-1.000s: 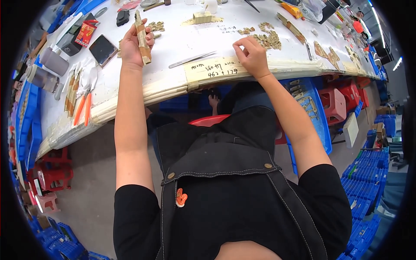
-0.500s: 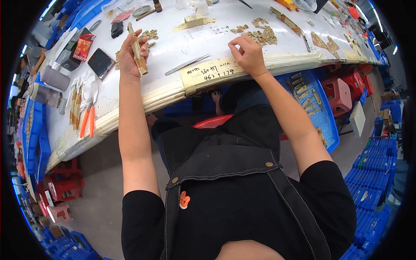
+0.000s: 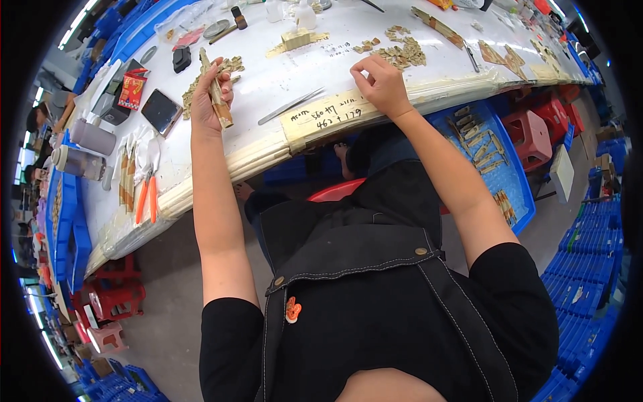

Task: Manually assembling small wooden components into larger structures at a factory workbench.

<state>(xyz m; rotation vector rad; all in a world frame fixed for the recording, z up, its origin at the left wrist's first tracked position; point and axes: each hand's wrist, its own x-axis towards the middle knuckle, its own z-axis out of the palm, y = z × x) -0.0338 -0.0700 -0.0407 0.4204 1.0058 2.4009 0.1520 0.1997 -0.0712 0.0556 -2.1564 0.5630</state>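
Note:
In my left hand [image 3: 205,102], raised over the table's left part, is a narrow tan-and-brown strip-like stick [image 3: 220,110]. My fingers are wrapped round it and it stands nearly lengthwise to my forearm. My right hand [image 3: 383,86] hovers at the table's front edge with thumb and fingers drawn together; whatever they pinch, if anything, is too small to make out. Metal tweezers [image 3: 290,107] lie on the table between my hands. Small tan chips [image 3: 407,55] are heaped beyond my right hand, and another pile [image 3: 234,64] lies partly hidden behind my left.
A phone [image 3: 162,112], orange-handled pliers [image 3: 147,199] and more tan sticks [image 3: 127,181] lie at the left. A tan block [image 3: 297,39] sits further back. Below the table on the right is a blue tray [image 3: 519,194] of sticks, near red stools [image 3: 529,137].
The whole view has shifted slightly. Both hands keep almost the same pose, and the stick stays in my left hand.

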